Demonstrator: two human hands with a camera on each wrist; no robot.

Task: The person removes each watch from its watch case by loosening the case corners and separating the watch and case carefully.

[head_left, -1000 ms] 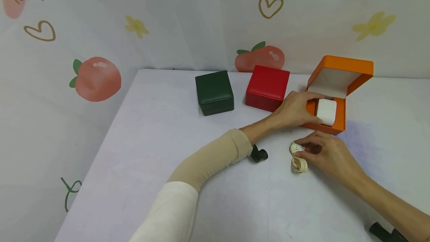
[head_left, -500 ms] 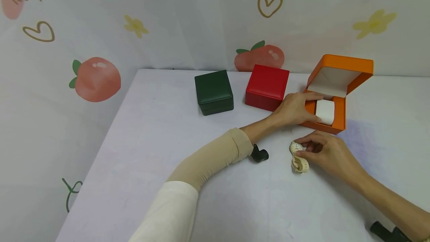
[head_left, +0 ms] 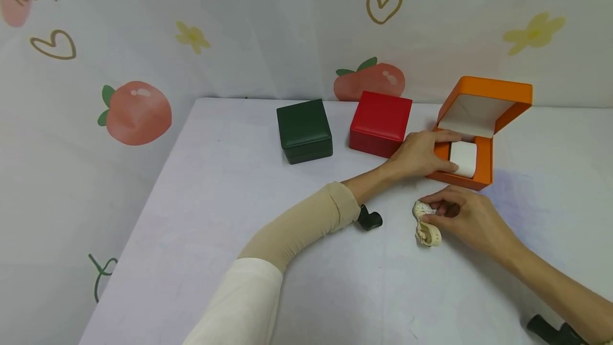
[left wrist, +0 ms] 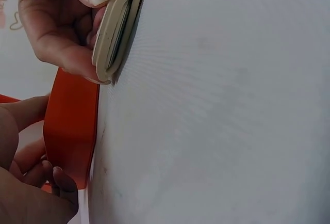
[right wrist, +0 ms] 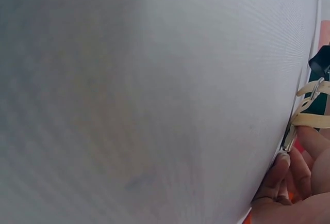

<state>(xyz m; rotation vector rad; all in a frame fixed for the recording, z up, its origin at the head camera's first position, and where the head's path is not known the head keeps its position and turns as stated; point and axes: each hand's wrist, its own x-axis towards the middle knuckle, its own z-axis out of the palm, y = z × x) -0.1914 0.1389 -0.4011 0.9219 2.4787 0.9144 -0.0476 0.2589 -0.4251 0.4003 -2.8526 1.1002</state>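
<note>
My left hand (head_left: pixel 415 154) reaches into the open orange box (head_left: pixel 486 166) at the right. Its thumb and index finger lie around a white cushion (head_left: pixel 463 158) seated inside, and other fingers bend beside the box's outer wall in the left wrist view. My right hand (head_left: pixel 471 220) pinches a cream-strapped wristwatch (head_left: pixel 423 211) at its case, low over the table in front of the box. The watch's looped strap (right wrist: pixel 314 121) and metal buckle show in the right wrist view. From the left wrist view, the watch case (left wrist: pixel 112 38) stands on edge between fingertips.
To the left of the orange box stand a closed red box (head_left: pixel 381 124) and a closed green box (head_left: pixel 305 132). A black object (head_left: pixel 370 220) sits at the left wrist, and another black piece (head_left: pixel 551 330) at the right wrist. A patterned sheet (head_left: pixel 268 31) hangs behind the table.
The white cushion has shifted slightly left and now sits more level in the orange box, the left hand staying with it. My right hand holds the watch in nearly the same spot.
</note>
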